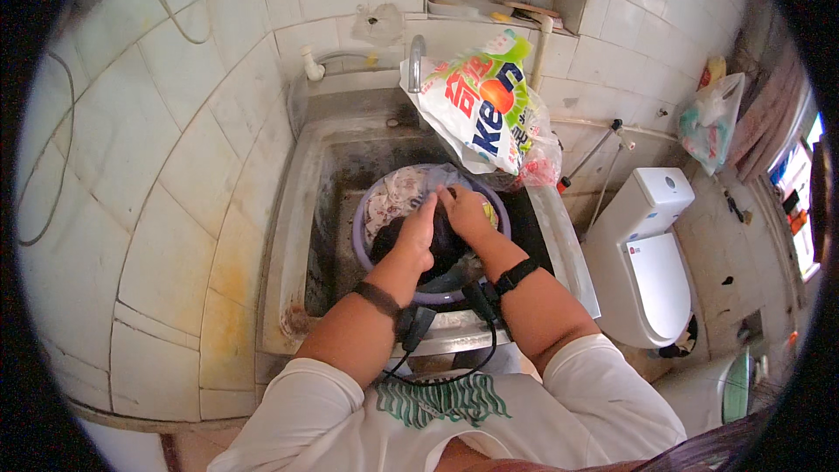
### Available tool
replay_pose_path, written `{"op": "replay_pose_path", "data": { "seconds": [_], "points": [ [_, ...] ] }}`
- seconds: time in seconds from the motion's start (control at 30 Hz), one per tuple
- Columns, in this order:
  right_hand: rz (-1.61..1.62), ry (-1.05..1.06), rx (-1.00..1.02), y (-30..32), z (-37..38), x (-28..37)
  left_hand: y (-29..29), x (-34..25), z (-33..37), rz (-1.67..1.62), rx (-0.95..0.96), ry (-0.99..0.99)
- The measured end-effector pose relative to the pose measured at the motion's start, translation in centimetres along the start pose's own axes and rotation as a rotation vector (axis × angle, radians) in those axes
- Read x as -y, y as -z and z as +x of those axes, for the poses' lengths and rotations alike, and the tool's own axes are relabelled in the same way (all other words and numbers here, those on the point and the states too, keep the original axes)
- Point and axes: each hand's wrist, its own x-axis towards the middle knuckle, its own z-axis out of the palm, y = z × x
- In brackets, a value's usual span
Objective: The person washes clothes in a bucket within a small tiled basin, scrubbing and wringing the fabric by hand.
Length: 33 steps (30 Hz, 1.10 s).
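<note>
A purple basin [357,225] sits inside a stone sink, holding wet laundry. My left hand [418,234] and my right hand [469,212] meet over its middle, fingers close together. Between and under them bunches a dark cloth [444,240], which both hands appear to grip; part of the hold is hidden. A pale patterned cloth [393,197] lies at the basin's left side. Greyish cloth or water shows around the dark cloth.
The worn sink [284,253] surrounds the basin. A metal faucet [417,61] rises behind, beside a large printed detergent bag [481,114] leaning at the back right. A white toilet [647,271] stands to the right. A plastic bag [712,118] hangs on the wall.
</note>
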Motion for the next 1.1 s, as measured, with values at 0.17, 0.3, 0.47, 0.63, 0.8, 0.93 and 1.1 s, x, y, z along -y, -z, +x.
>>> {"op": "replay_pose_path", "data": {
  "seconds": [0.17, 0.3, 0.47, 0.63, 0.8, 0.93, 1.1],
  "points": [
    [0.112, 0.205, 0.182, 1.1, -1.7, 6.5, 4.8, 2.2, 4.9, -0.234, 0.124, -0.05],
    [0.078, 0.252, 0.232, 1.5, -1.6, 5.4, 2.0, 1.2, 1.4, -0.221, 0.267, -0.08],
    [0.007, -0.117, 0.113, 1.3, 0.1, 1.6, 0.1, -0.7, -1.6, -0.012, 0.055, -0.016],
    [0.123, -0.124, 0.096, 0.6, 0.2, 1.1, 1.7, 0.6, 2.3, -0.146, -0.008, -0.188],
    [0.294, 0.024, 0.292, 1.6, -1.5, 4.1, 3.0, 0.4, 3.4, -0.366, -0.055, -0.214],
    [0.254, -0.126, 0.342, 1.7, -0.3, 2.9, 4.0, 1.0, 5.2, -0.294, -0.044, -0.332],
    [0.37, -0.198, -0.004, 0.9, 0.9, -1.7, 2.4, -1.4, 2.2, 0.013, -0.21, -0.413]
  ]
}}
